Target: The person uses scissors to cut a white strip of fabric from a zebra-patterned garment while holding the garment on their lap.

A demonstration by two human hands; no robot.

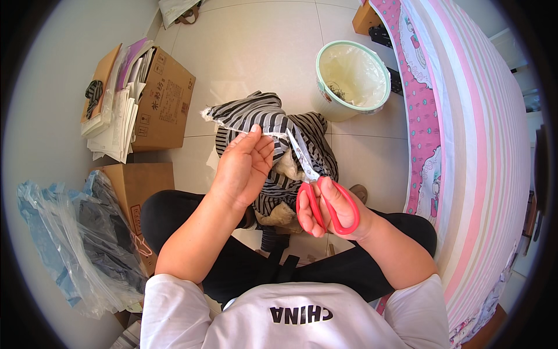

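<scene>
Black-and-grey striped fabric with a pale, fleecy lining hangs in front of me, its lower folds bunched between my knees. My left hand pinches the fabric's pale cut edge between thumb and fingers. In my right hand is a pair of scissors with red handles, thumb and fingers through the loops. The blades point up and away from me, slightly parted, with their tips beside the edge of the cloth. Cream fleece shows below the blades.
A lined waste bin with dark scraps inside stands beyond my right hand. On the left are a cardboard box, papers, a second box and plastic bags. A bed with a striped sheet borders the right.
</scene>
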